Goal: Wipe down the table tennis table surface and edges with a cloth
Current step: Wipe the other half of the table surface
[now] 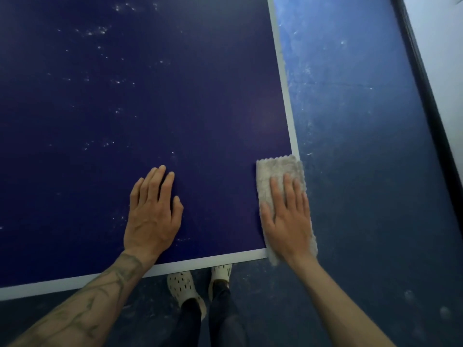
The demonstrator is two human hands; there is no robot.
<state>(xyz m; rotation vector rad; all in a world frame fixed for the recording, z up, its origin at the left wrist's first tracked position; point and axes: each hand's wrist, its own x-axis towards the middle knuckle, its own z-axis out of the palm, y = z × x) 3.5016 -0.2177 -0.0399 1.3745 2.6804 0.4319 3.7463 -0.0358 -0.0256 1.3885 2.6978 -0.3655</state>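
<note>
Corner step in hand, looks like. cloth (275, 171) lies flat on near right corner of desk (150, 96), hanging slightly over side edge. Your right hand (288, 216) presses it, grip flat, fingers straight, no pinch. left hand (152, 214) lies flat on bare desk, grip holding nothing. specks (100, 32) farther up look unwiped, so next you probably push cloth forward along right edge with even pressure.

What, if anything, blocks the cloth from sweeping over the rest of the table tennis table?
Only the left hand, resting flat on the table tennis table left of the cloth near the front edge. The right hand presses flat on the cloth at the near right corner. Beyond, the surface shows only pale specks.
</note>
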